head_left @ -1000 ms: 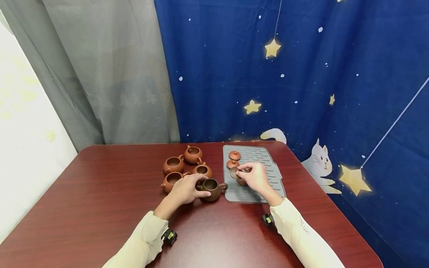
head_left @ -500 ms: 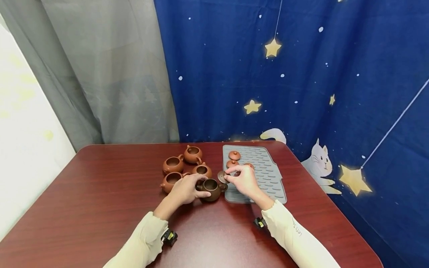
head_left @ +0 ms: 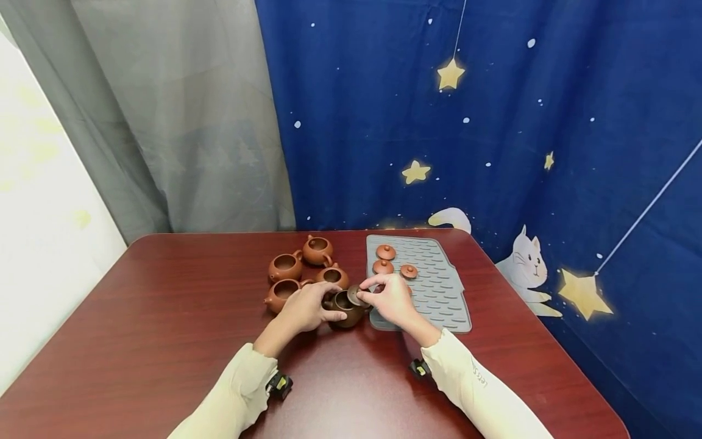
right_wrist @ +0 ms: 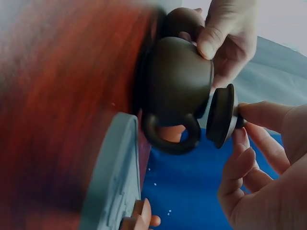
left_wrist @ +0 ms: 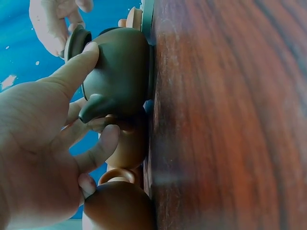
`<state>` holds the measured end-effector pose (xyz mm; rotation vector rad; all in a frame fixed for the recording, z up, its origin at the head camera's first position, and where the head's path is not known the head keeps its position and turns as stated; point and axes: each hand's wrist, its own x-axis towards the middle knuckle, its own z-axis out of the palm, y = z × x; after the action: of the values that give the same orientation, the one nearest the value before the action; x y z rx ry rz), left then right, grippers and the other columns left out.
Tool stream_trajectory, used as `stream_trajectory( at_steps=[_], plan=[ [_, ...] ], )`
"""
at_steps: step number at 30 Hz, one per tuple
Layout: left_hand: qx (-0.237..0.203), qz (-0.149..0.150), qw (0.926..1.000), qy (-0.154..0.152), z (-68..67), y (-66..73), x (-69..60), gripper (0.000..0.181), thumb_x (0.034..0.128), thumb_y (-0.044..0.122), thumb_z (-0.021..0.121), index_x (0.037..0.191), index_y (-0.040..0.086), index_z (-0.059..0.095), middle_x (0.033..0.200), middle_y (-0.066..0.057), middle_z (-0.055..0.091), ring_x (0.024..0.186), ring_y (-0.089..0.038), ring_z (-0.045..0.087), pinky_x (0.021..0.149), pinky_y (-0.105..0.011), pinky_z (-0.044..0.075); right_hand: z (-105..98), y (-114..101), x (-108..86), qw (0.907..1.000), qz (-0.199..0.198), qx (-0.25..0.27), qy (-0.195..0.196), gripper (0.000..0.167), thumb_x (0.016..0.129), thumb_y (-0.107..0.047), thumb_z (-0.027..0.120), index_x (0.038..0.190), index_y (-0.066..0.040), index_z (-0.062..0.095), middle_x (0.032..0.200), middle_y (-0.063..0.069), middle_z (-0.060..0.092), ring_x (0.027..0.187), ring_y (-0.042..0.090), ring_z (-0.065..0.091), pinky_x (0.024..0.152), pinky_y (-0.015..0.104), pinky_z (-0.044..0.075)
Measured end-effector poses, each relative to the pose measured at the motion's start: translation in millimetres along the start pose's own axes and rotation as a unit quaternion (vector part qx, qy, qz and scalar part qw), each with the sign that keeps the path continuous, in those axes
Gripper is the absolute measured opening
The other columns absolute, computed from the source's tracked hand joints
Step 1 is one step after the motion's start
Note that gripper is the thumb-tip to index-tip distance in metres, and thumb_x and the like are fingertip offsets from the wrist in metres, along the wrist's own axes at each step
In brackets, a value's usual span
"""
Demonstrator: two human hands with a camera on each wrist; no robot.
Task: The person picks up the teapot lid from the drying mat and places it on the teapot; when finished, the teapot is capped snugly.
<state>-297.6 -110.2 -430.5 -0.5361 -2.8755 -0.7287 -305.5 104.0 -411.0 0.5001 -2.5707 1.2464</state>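
Observation:
A dark brown teapot (head_left: 344, 312) stands on the table with its mouth uncovered in part; the left hand (head_left: 308, 308) grips it, thumb and fingers at its rim and spout side. In the left wrist view the thumb lies on the rim of the teapot (left_wrist: 120, 72). Between thumb and fingertips the right hand (head_left: 392, 300) pinches the knob of a dark lid (head_left: 356, 295), held over the teapot's handle side. The right wrist view shows this lid (right_wrist: 222, 116) tilted and apart from the teapot (right_wrist: 177, 79).
Several orange-brown lidless teapots (head_left: 284, 267) stand left of and behind the dark one. On the grey mat (head_left: 439, 299) to the right lie orange-brown lids (head_left: 386, 252), one partly behind the right hand. Curtains hang behind the table (head_left: 164, 292).
The right hand has carried the dark lid left from over the mat to the dark teapot's mouth, uncovering orange-brown lids on the mat. The left hand has kept its grip.

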Motion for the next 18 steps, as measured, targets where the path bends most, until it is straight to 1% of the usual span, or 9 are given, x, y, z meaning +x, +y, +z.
stream_trajectory(
  at_steps=[2,8,13,18],
  plan=[
    [-0.001,0.001,1.0,0.0,-0.3,0.1,0.3,0.054,0.0754,0.05,0.083,0.122,0.027,0.069,0.117,0.006,0.069,0.108,-0.022,0.065,0.087,-0.047,0.05,3.3,0.8,-0.7,1.0,-0.002,-0.005,0.002,0.009,0.076,-0.018,0.086,0.083,-0.019,0.079,0.058,-0.003,0.059,0.052,0.007,0.05,0.048,0.024,0.04],
    [0.001,-0.002,1.0,-0.004,-0.7,0.6,1.0,0.055,0.0753,0.049,0.083,0.123,0.026,0.068,0.117,0.006,0.069,0.108,-0.022,0.065,0.087,-0.047,0.05,10.5,1.1,0.2,0.9996,-0.023,0.019,-0.001,0.009,0.077,-0.013,0.085,0.081,-0.015,0.078,0.069,-0.004,0.065,0.06,0.009,0.054,0.053,0.023,0.043],
    [0.001,-0.002,1.0,-0.005,0.0,0.3,1.1,0.057,0.075,0.049,0.083,0.124,0.024,0.068,0.117,0.005,0.07,0.106,-0.022,0.066,0.087,-0.046,0.05,13.8,0.1,1.9,0.9988,-0.02,0.042,-0.017,0.007,0.079,-0.011,0.084,0.082,-0.014,0.078,0.078,-0.004,0.069,0.066,0.007,0.057,0.059,0.023,0.047],
    [0.003,0.005,1.0,0.0,1.0,0.2,0.5,0.058,0.075,0.049,0.083,0.125,0.023,0.068,0.118,0.004,0.07,0.107,-0.023,0.065,0.088,-0.047,0.05,17.0,-0.2,2.9,0.9984,-0.021,0.047,-0.021,0.006,0.08,-0.011,0.083,0.083,-0.013,0.078,0.076,-0.004,0.069,0.066,0.007,0.059,0.059,0.023,0.048]
  ],
)
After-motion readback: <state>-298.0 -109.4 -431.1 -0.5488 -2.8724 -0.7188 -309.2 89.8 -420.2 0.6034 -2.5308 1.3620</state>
